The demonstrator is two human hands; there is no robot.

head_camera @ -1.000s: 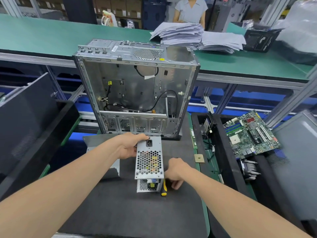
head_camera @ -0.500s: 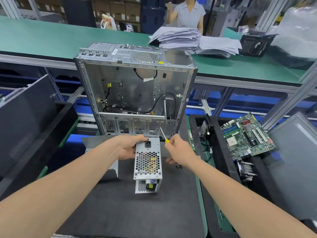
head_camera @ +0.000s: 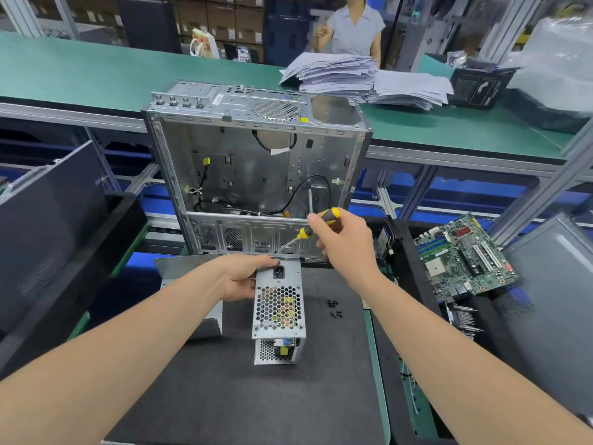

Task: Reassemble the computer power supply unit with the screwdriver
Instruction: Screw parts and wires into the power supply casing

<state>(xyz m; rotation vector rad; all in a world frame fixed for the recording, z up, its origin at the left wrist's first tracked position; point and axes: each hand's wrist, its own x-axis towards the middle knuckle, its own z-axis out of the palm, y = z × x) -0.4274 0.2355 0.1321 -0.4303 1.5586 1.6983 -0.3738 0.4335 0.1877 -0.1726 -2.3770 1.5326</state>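
Note:
The silver power supply unit (head_camera: 278,308) stands on end on the black mat (head_camera: 250,396), its honeycomb grille and black power socket facing up. My left hand (head_camera: 242,277) grips its upper left edge, fingers over the top corner. My right hand (head_camera: 345,244) holds a yellow and black screwdriver (head_camera: 316,224) tilted down to the left. Its tip sits at a dark screw at the unit's top edge, next to my left fingertips. A few black screws (head_camera: 334,308) lie loose on the mat to the right.
An open, empty computer case (head_camera: 256,175) stands right behind the unit. A bent metal cover (head_camera: 189,268) lies to the left under my forearm. A motherboard (head_camera: 462,255) rests in a black bin at right. Dark side panels lean at both sides. A person stands behind the far green bench.
My right hand picked up the screwdriver from the mat beside the unit, lifted it, and brought its tip down to the unit's top edge. My left hand stayed on the unit.

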